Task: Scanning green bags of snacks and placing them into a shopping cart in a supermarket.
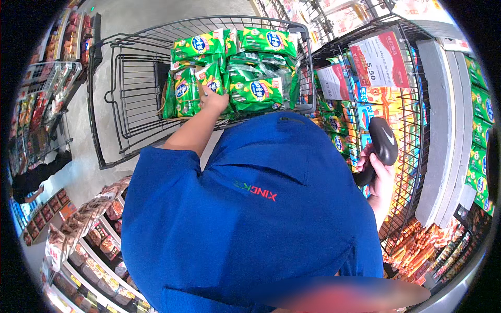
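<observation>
My left hand [216, 101] reaches into a black wire shopping cart [129, 90], its fingers on a glossy green snack packet [210, 78] near the cart's near side. Some of the fingertips are hidden between packets. Around it lie several more green packets [256, 93], stacked and partly overlapping, with clear plastic wrap among some of them. In my right hand [380, 172] is a black handheld barcode scanner [382, 141], held upright by its handle beside a wire display basket [420, 156].
Colourful snack packets [375, 96] fill the display basket on the right, where price signs [377, 60] hang. A grey shelf edge [436, 129] runs beyond it. Packaged food stands on shelves [98, 270] at lower left. Another person's dark sleeve [43, 174] shows at far left.
</observation>
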Demonstrator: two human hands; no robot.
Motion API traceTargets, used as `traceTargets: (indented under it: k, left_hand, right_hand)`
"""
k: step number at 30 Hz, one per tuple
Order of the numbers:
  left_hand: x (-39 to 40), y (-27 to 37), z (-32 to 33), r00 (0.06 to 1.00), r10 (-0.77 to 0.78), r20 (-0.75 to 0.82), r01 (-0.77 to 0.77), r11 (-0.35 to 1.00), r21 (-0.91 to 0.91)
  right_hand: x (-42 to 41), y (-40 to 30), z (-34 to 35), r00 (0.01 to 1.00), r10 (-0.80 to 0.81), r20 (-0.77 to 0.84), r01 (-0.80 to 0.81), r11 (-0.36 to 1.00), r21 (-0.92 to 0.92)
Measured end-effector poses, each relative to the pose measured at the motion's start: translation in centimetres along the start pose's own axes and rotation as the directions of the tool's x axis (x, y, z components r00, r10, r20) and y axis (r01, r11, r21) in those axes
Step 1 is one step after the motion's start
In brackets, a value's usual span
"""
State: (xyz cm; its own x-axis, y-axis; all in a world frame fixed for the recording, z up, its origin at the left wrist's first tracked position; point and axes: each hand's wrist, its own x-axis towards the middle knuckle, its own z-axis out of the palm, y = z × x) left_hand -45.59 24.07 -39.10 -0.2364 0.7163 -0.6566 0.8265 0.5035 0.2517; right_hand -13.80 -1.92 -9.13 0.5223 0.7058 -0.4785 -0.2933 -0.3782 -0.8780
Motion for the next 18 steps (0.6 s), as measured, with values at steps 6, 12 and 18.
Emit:
traceTargets:
  k: [6,12,18]
  left_hand:
    - [-1.9,0.0,-1.8,1.0,0.009,-0.019,-0.011,0.996,-0.088]
    - [-3.5,1.3,-2.2,0.704,0.551,-0.449,-0.633,0.773,-0.043]
    - [-11.1,10.7,-4.7,0.594,0.764,-0.251,-0.762,0.435,-0.479]
  right_hand:
    - [-0.9,-0.6,-0.5,0.996,-0.09,-0.016,0.09,0.996,-0.001]
    - [-2.9,-2.1,-2.9,0.969,-0.248,0.006,0.247,0.968,0.045]
    - [-6.5,-1.9,-4.7,0.945,-0.318,-0.081,0.326,0.938,0.117]
